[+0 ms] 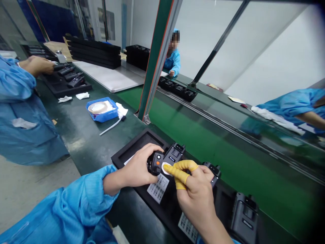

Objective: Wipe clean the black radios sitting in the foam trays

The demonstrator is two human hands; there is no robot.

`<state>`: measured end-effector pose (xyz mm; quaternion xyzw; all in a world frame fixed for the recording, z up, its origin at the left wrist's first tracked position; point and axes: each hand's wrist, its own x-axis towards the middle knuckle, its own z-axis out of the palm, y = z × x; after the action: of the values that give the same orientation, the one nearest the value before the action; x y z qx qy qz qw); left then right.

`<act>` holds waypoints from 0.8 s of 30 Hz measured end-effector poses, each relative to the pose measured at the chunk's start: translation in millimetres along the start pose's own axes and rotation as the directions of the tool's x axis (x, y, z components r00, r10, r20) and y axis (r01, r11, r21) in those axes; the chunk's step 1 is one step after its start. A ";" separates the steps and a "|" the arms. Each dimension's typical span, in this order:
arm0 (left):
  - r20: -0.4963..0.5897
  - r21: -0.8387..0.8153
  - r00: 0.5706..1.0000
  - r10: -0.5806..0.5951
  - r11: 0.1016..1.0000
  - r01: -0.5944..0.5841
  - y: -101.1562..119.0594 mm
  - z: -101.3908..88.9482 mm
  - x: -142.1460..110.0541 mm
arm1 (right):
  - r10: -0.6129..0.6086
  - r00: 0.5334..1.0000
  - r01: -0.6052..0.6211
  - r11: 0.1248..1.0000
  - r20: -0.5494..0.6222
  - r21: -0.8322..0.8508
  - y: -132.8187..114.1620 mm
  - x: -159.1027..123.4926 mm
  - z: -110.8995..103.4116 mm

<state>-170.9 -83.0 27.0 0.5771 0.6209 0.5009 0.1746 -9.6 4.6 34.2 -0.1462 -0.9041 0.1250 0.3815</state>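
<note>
My left hand [137,166] grips a black handheld radio [165,161] with an orange button on its face. My right hand [195,200], its thumb and finger in yellow finger cots [180,169], presses a white wipe [166,168] against that radio. Below them lies a black foam tray [142,145] with recessed slots. Another black radio [245,217] sits in the tray near my right hand, and a further one [213,173] stands partly hidden behind my fingers. A printed label card [158,188] lies under my left hand.
A co-worker's hand [37,66] handles radios in a tray at the far left. A blue tub [101,110] holds a tape roll, with white wipes [82,96] and a white-handled tool [111,126] nearby. Stacked black trays [93,51] and a green belt [203,145] lie beyond.
</note>
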 end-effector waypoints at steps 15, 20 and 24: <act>0.003 -0.039 1.000 0.029 0.999 -0.029 -1.6 1.2 -1.2 | -0.295 0.947 0.228 0.895 -0.127 -0.385 -17.9 8.9 14.4; -0.003 -0.042 1.000 0.031 0.999 -0.031 -3.1 1.9 -1.7 | -0.320 0.934 0.202 0.840 -0.159 -0.504 -24.7 12.5 18.1; -0.021 -0.039 0.999 0.047 0.998 -0.048 -2.7 2.9 -1.9 | -0.304 0.934 0.149 0.812 -0.189 -0.565 -30.3 12.4 21.0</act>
<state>-169.5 -83.0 22.8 0.5830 0.5986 0.5230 0.1680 -38.3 -21.5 38.3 -0.1538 -0.8524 -0.2035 0.4565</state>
